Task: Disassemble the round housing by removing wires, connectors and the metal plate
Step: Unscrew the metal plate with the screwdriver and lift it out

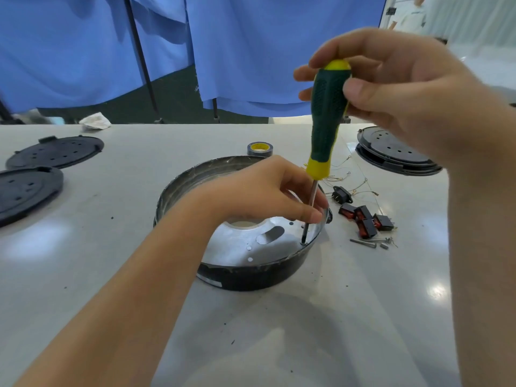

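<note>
The round black housing [251, 277] sits mid-table, its shiny metal plate [237, 250] lying inside. A green and yellow screwdriver [328, 113] stands upright, its tip on a screw at the plate's right edge. My right hand [396, 90] grips the handle's top with fingers and thumb. My left hand [268, 188] reaches over the housing and pinches the metal shaft low down. To the right of the housing lie thin wires [354, 185], a black connector [339, 192] and red and black switches [365, 220].
Loose screws [371, 243] lie below the switches. A roll of tape [259, 148] sits behind the housing. Black round lids lie at the left [55, 152] and in a stack at the right [393, 155]. Blue cloth hangs beyond the table's far edge.
</note>
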A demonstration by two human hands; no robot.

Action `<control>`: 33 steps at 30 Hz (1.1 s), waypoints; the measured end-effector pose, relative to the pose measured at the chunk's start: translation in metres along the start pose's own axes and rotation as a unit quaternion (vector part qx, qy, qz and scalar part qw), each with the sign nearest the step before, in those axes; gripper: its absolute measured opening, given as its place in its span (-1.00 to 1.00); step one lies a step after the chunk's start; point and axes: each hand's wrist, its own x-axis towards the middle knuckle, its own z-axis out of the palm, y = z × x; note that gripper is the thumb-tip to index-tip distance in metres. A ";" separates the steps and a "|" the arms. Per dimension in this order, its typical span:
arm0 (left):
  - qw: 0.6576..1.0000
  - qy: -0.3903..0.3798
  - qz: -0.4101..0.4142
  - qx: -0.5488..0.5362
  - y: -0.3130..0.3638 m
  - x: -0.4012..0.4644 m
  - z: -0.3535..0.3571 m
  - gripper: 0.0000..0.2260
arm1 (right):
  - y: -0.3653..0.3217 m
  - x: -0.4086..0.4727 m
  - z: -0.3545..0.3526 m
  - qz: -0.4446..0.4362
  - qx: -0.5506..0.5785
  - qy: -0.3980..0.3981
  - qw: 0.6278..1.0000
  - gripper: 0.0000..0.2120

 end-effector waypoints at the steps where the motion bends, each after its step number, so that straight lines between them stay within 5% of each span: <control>1: 1.000 -0.014 0.000 -0.017 -0.001 -0.001 -0.001 -0.85 | 0.001 0.001 0.000 0.015 0.040 0.004 0.999 -0.67; 5: 0.999 0.005 -0.002 -0.033 -0.003 0.000 0.001 -0.88 | 0.004 0.008 0.004 0.048 0.078 0.038 0.995 -0.67; 8: 0.999 0.033 0.008 -0.021 -0.003 0.002 0.003 -0.91 | 0.004 0.009 0.012 0.044 -0.097 0.097 0.990 -0.80; 13: 0.999 0.049 0.019 -0.012 -0.003 0.003 0.004 -0.92 | 0.004 0.010 0.018 0.024 -0.363 0.171 0.916 -0.50; 17: 0.998 0.060 0.022 -0.002 -0.002 0.003 0.004 -0.90 | 0.001 0.007 0.012 0.005 -0.327 0.133 0.936 -0.63; 24: 0.997 0.073 0.024 0.018 -0.001 0.004 0.007 -0.84 | -0.001 0.003 0.002 0.030 -0.026 0.034 0.999 -0.70; 27: 0.996 0.077 0.025 0.030 0.000 0.005 0.007 -0.85 | 0.005 0.008 0.010 0.037 -0.155 0.103 0.982 -0.81; 30: 0.996 0.081 0.024 0.040 -0.001 0.005 0.007 -0.83 | 0.008 0.011 0.018 0.036 -0.319 0.166 0.932 -0.57; 33: 0.996 0.081 0.024 0.038 -0.001 0.005 0.007 -0.81 | 0.005 0.011 0.017 0.026 -0.340 0.168 0.925 -0.51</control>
